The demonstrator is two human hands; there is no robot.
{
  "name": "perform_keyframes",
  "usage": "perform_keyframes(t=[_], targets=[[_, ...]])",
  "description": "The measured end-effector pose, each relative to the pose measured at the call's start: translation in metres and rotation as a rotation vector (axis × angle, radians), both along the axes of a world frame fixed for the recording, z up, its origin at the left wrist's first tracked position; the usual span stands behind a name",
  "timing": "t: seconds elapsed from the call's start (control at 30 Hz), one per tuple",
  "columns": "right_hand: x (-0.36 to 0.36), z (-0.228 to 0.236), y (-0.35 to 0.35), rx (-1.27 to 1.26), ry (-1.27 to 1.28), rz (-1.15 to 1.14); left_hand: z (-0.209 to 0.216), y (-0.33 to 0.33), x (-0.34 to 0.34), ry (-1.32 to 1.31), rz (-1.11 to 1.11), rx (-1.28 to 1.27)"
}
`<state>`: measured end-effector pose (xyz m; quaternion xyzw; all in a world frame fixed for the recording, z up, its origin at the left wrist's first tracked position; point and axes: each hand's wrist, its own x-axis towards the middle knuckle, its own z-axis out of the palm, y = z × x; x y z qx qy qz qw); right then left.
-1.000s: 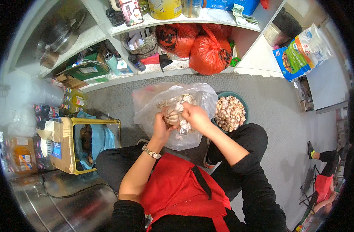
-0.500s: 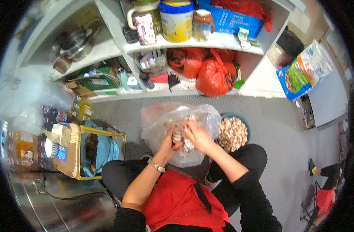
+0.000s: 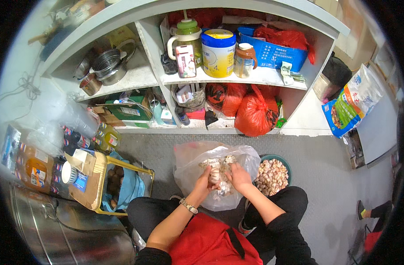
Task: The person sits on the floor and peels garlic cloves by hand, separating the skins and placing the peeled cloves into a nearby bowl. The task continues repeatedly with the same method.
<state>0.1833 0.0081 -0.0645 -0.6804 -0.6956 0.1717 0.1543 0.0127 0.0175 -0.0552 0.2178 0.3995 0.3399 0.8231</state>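
Note:
Over a clear plastic bag (image 3: 186, 165) on the floor, my left hand (image 3: 203, 185) is closed around a whitish garlic bulb (image 3: 214, 171). My right hand (image 3: 239, 177) is just to its right, fingers bent in toward the bulb; its fingertips are partly hidden, so what they pinch cannot be made out. More garlic and pale papery skins (image 3: 225, 187) lie in the bag, below and between the hands. To the right of the bag, partly under its edge, is a round green basin (image 3: 289, 170) filled with loose garlic cloves (image 3: 271, 177).
A yellow-framed stool (image 3: 100, 181) with a blue bag (image 3: 133, 187) stands left, near drink bottles (image 3: 36, 165). Ahead, a white shelf (image 3: 166, 130) holds a tub (image 3: 218, 55), a phone (image 3: 185, 62) and red bags (image 3: 257, 115). Another person's leg (image 3: 378, 210) shows far right.
The view has tilted up, so the shelf and bag sit lower in the picture. My right hand has moved slightly away from the left, which keeps hold of the garlic bulb.

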Motion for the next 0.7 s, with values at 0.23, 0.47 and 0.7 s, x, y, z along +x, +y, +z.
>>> perform_keyframes(t=[0.23, 0.47, 0.7], targets=[[0.003, 0.002, -0.002, -0.259, 0.348, 0.208, -0.015, -0.009, 0.007, 0.263, 0.016, 0.070], [-0.012, -0.008, -0.009, -0.507, 0.823, 0.009, -0.009, -0.006, 0.005, 0.229, -0.134, 0.199], [-0.028, -0.001, -0.013, -0.408, 0.866, -0.120, -0.014, -0.016, 0.023, 0.572, 0.160, 0.479]])
